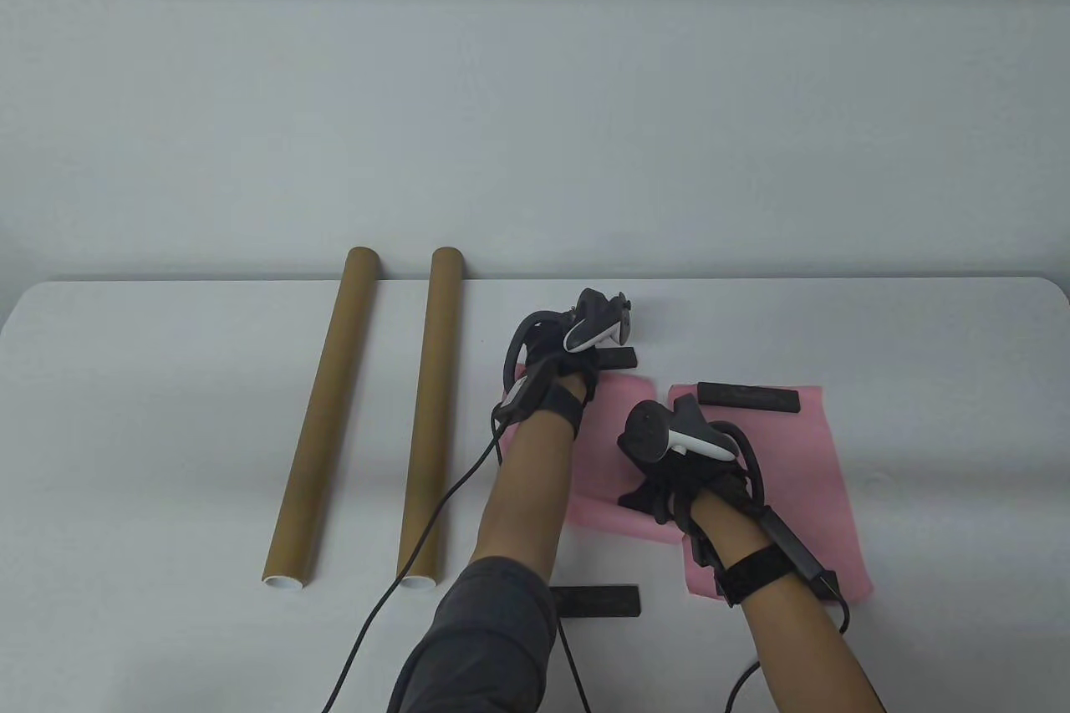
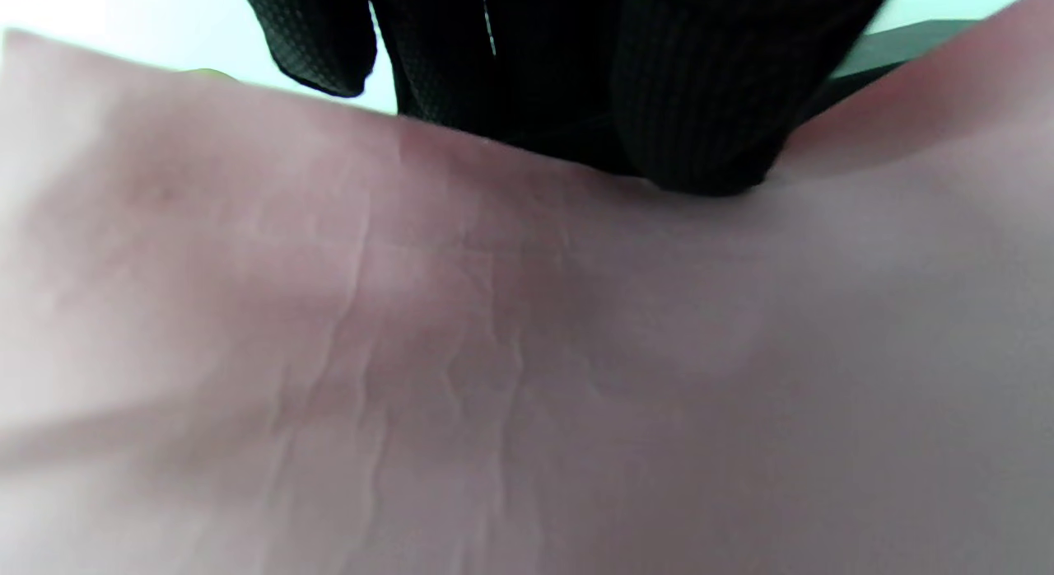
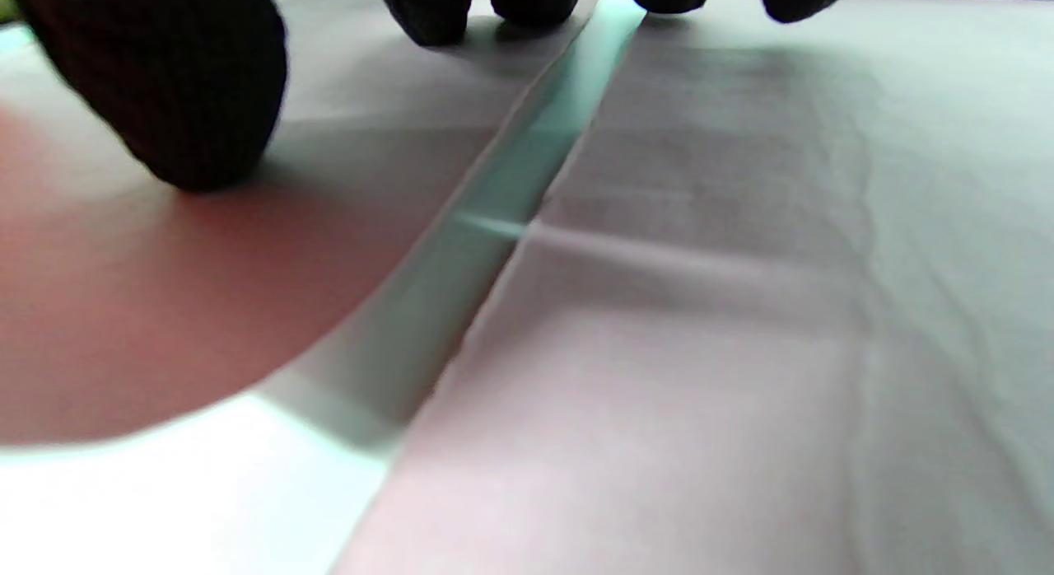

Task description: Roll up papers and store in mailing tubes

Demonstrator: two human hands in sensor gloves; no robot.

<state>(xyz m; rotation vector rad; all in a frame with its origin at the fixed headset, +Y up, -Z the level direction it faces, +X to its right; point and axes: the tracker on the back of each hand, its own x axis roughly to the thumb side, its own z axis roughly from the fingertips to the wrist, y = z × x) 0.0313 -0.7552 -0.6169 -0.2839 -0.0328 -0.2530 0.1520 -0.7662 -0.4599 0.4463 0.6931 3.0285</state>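
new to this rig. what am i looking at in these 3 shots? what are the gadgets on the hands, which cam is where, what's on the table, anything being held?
No robot here: a person's two hands in black sensor gloves. The white and black gadgets are trackers strapped to the backs of the hands, not held.

The wide shot looks down at the white table. The two blurry close-ups come from cameras on each wrist, with gloved fingers hanging in from the top.

On the table: two brown mailing tubes side by side at the left, two pink paper sheets with a narrow gap between them, and black bars by the sheets' ends.

The left hand presses on the left sheet; the right hand lies across the gap, fingertips touching paper. Nothing is gripped or rolled yet.
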